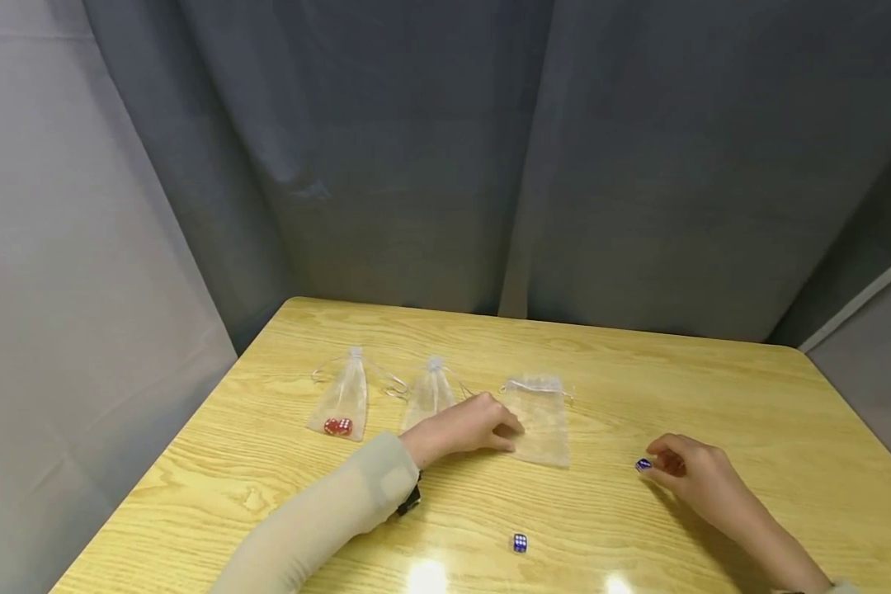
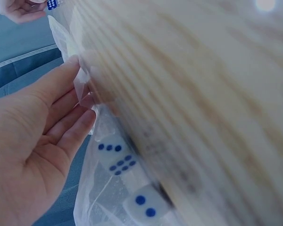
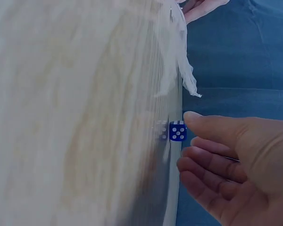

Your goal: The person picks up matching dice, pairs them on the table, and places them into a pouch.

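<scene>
My left hand (image 1: 468, 425) reaches over the middle sheer pouch (image 1: 429, 400). Its fingertips are at the left edge of a flat, open-topped organza pouch (image 1: 540, 429), with thumb and fingers apart in the head view. White dice with blue dots, one a die showing two (image 2: 145, 207), lie inside the middle pouch in the left wrist view. My right hand (image 1: 701, 478) is low over the table at the right, fingers loosely bent. A blue die (image 3: 178, 131) rests on the table right at its thumb tip, the other fingers spread below in the right wrist view.
A drawn-shut pouch (image 1: 351, 396) holding red dice (image 1: 338, 426) lies at the left. A second blue die (image 1: 520, 543) sits near the table's front. Grey curtains (image 1: 416, 165) hang behind the wooden table (image 1: 676, 379).
</scene>
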A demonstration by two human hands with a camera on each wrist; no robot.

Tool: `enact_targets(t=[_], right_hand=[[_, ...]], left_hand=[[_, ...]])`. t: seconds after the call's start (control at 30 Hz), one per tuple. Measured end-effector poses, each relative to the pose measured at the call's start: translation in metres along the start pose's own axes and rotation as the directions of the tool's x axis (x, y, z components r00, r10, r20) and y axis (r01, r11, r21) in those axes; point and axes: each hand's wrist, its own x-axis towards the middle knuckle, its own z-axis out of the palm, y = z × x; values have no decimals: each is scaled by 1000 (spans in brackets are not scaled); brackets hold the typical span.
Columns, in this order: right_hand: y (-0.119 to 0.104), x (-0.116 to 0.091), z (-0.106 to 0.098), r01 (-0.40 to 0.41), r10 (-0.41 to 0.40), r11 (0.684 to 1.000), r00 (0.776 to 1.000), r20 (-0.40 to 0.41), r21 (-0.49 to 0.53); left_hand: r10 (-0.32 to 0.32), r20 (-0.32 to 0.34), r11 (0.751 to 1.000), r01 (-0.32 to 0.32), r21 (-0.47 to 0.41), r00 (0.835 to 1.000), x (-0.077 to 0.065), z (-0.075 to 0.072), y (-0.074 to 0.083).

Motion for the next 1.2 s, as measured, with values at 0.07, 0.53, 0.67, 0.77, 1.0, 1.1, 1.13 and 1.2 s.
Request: enact_targets(t=[0.07,0.53,0.67,0.77,1.0,1.1,1.13,1.2], right_hand=[[0,0,-1,-26,26,1000,998,49,10],[-7,-7,-1,-67,66,998,992,104,9],[-13,-11,-2,-25,25,1000,1000,-17,-8],[-19,-14,-2,25,-27,1000,992,-122,-14],[-31,-22,-4,71,-69,997,979,-194,3],[-33,-25,-2,72,-68,997,981,-184,14],[-34,-26,-1,75,-70,997,981,-181,20],[-38,-27,1,92,-84,995,981,-175,37]], left_hand=[[5,0,1000,-5,2,1000,0,-1,2],[8,3,1000,-8,16,1000,2,-2,8],[12,4,1000,-12,19,1000,2,-2,7],[17,-1,1000,-17,15,1000,0,-3,7],[11,-4,1000,-11,5,1000,-1,-4,5],[-3,3,1000,3,-1,1000,-1,-4,4],[-8,6,1000,8,-5,1000,-1,-3,4],[-13,8,1000,13,-6,1000,-1,-2,4]])
